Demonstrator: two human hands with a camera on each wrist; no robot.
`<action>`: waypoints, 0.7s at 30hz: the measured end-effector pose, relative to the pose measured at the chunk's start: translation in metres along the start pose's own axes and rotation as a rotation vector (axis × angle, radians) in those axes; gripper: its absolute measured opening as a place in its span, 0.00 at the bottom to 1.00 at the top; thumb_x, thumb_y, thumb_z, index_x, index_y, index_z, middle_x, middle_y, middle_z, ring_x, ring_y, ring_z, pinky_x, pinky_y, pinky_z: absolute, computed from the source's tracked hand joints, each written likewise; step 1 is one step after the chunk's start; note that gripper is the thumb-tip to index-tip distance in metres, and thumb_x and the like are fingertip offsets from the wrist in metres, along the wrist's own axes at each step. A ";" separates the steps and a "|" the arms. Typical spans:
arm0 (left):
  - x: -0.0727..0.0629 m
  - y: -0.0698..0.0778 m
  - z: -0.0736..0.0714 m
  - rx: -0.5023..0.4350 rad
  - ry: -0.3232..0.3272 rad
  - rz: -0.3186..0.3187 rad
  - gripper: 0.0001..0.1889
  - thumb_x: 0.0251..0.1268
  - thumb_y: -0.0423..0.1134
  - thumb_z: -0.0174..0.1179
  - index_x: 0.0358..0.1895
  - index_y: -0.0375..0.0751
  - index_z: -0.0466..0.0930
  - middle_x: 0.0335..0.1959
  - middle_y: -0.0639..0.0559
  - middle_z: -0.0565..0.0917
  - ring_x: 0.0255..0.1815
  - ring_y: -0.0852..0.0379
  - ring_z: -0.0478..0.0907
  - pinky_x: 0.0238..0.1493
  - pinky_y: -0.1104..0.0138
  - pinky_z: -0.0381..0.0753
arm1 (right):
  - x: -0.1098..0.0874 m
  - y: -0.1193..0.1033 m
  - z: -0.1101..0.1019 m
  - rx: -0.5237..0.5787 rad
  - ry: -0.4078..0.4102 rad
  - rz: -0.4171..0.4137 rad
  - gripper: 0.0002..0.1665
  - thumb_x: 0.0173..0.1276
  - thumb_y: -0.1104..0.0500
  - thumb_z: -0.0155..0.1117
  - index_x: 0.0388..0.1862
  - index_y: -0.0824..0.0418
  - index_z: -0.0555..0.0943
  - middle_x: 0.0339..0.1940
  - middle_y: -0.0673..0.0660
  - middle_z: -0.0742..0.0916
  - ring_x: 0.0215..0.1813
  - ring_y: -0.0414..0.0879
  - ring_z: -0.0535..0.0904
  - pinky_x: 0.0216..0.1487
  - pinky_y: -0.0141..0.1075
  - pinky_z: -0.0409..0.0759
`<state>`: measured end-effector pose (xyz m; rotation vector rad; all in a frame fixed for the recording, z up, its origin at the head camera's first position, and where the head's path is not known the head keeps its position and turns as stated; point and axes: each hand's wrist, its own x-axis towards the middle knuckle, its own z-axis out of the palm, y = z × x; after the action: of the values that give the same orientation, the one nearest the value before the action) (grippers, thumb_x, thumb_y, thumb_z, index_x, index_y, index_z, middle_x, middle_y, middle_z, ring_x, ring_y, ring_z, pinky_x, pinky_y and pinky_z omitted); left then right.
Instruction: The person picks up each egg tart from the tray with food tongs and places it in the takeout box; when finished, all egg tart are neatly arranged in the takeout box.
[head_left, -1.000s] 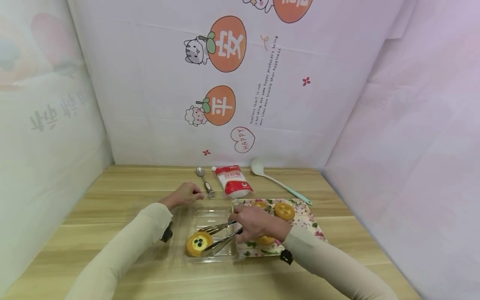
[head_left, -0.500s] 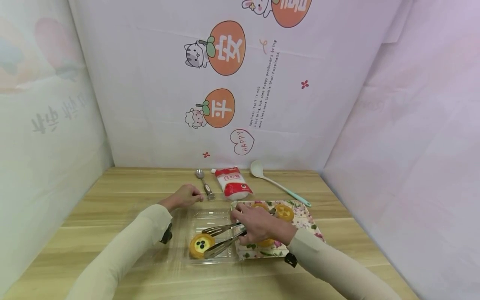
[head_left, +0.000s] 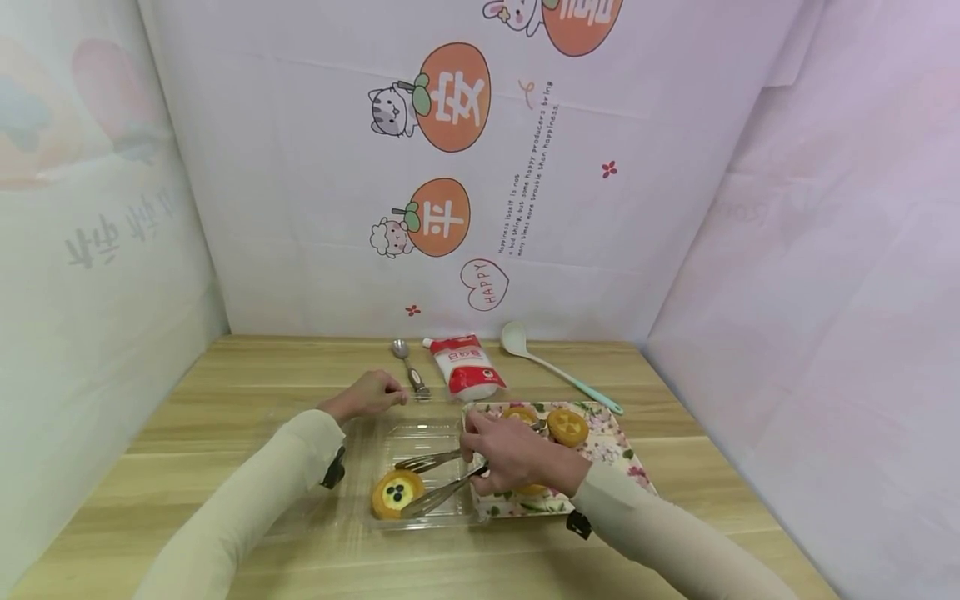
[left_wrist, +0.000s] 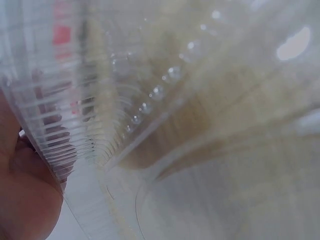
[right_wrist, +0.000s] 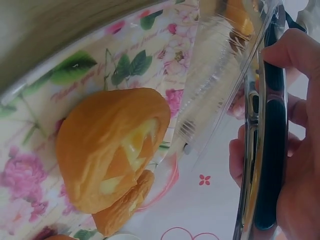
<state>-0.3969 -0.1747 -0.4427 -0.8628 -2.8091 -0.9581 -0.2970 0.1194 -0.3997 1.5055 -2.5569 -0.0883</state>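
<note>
My right hand (head_left: 506,450) grips metal tongs (head_left: 442,493) with dark handle grips. The tongs' fork-like tip and flat tip are spread around the right side of an egg tart (head_left: 397,493) topped with dark berries. That tart sits in the front left corner of a clear plastic container (head_left: 427,432). At the container's back left, my left hand (head_left: 371,392) pinches the edge of the clear plastic, which fills the left wrist view. Under my right hand lies a floral tray (head_left: 603,454) with several tarts, among them a tart with a pale pattern (right_wrist: 117,145).
Behind the container lie a spoon (head_left: 408,367), a red and white bag (head_left: 467,367) with Chinese print, and a pale ladle (head_left: 517,340) with a mint handle. The tray stands against the container's right side. A printed white cloth (head_left: 330,208) walls off the back.
The tongs and tart moved slightly right and forward, then back left. The tong tips now stand a little wider around the tart. My left hand has stayed nearly still.
</note>
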 end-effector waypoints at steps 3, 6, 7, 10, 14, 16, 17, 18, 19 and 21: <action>-0.001 0.000 0.000 -0.005 0.000 -0.007 0.10 0.68 0.33 0.59 0.30 0.32 0.87 0.25 0.44 0.84 0.21 0.63 0.64 0.25 0.69 0.65 | -0.001 0.001 0.001 -0.022 0.015 -0.017 0.14 0.54 0.44 0.71 0.37 0.47 0.81 0.34 0.45 0.72 0.31 0.36 0.65 0.25 0.28 0.61; -0.001 0.001 -0.001 0.001 0.001 -0.006 0.10 0.68 0.33 0.59 0.30 0.32 0.87 0.25 0.45 0.84 0.21 0.62 0.65 0.25 0.69 0.65 | -0.001 0.003 0.001 -0.032 0.030 -0.029 0.13 0.55 0.44 0.70 0.36 0.47 0.82 0.30 0.44 0.73 0.31 0.36 0.66 0.25 0.27 0.60; -0.001 0.001 -0.001 0.004 0.001 -0.006 0.10 0.68 0.33 0.59 0.30 0.32 0.87 0.25 0.46 0.84 0.21 0.62 0.65 0.26 0.69 0.65 | -0.002 0.003 0.002 -0.033 0.038 -0.036 0.12 0.55 0.44 0.70 0.35 0.46 0.83 0.29 0.43 0.74 0.31 0.36 0.66 0.25 0.27 0.60; -0.001 0.001 0.000 0.014 -0.001 -0.010 0.10 0.67 0.33 0.59 0.30 0.32 0.87 0.25 0.46 0.84 0.21 0.62 0.65 0.26 0.69 0.65 | -0.002 0.005 0.003 -0.039 0.063 -0.056 0.08 0.55 0.45 0.69 0.31 0.45 0.83 0.28 0.43 0.75 0.32 0.37 0.68 0.24 0.27 0.61; 0.000 0.001 0.000 0.006 -0.006 -0.024 0.10 0.68 0.33 0.59 0.31 0.32 0.87 0.26 0.44 0.85 0.20 0.63 0.64 0.25 0.70 0.65 | -0.003 0.006 0.003 -0.041 0.073 -0.049 0.06 0.55 0.46 0.69 0.26 0.44 0.82 0.33 0.45 0.77 0.36 0.39 0.69 0.27 0.27 0.64; 0.001 0.000 0.000 0.002 -0.006 -0.027 0.10 0.68 0.33 0.59 0.31 0.33 0.87 0.26 0.44 0.85 0.20 0.63 0.65 0.25 0.70 0.65 | -0.004 0.006 0.002 -0.033 0.071 -0.035 0.06 0.55 0.45 0.69 0.27 0.44 0.83 0.36 0.46 0.78 0.38 0.40 0.69 0.29 0.28 0.65; 0.001 0.000 0.000 0.000 -0.005 -0.028 0.10 0.68 0.33 0.59 0.31 0.33 0.87 0.26 0.44 0.85 0.21 0.63 0.65 0.25 0.70 0.66 | -0.004 0.005 0.001 -0.026 0.067 -0.025 0.06 0.55 0.45 0.69 0.27 0.44 0.83 0.37 0.47 0.78 0.38 0.40 0.69 0.30 0.29 0.66; 0.001 0.000 0.000 -0.001 -0.004 -0.026 0.10 0.68 0.33 0.59 0.31 0.33 0.87 0.26 0.44 0.85 0.21 0.63 0.65 0.25 0.69 0.66 | -0.004 0.005 0.000 -0.018 0.064 -0.018 0.06 0.56 0.45 0.69 0.28 0.44 0.83 0.38 0.47 0.78 0.38 0.40 0.69 0.30 0.29 0.66; 0.001 -0.001 0.000 0.001 -0.005 -0.024 0.10 0.68 0.33 0.59 0.31 0.33 0.87 0.26 0.44 0.85 0.21 0.63 0.65 0.25 0.69 0.66 | -0.005 0.005 -0.001 -0.016 0.061 -0.012 0.07 0.56 0.45 0.68 0.29 0.44 0.84 0.38 0.47 0.78 0.38 0.40 0.70 0.29 0.29 0.66; 0.000 -0.001 0.000 0.005 -0.002 -0.010 0.10 0.68 0.33 0.59 0.30 0.33 0.87 0.25 0.45 0.85 0.21 0.63 0.65 0.25 0.69 0.66 | -0.006 0.005 -0.003 -0.011 0.056 0.003 0.07 0.57 0.45 0.68 0.30 0.44 0.84 0.38 0.48 0.78 0.38 0.40 0.70 0.29 0.30 0.67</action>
<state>-0.3978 -0.1756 -0.4433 -0.8508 -2.8193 -0.9518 -0.2982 0.1271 -0.3970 1.4790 -2.5105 -0.0592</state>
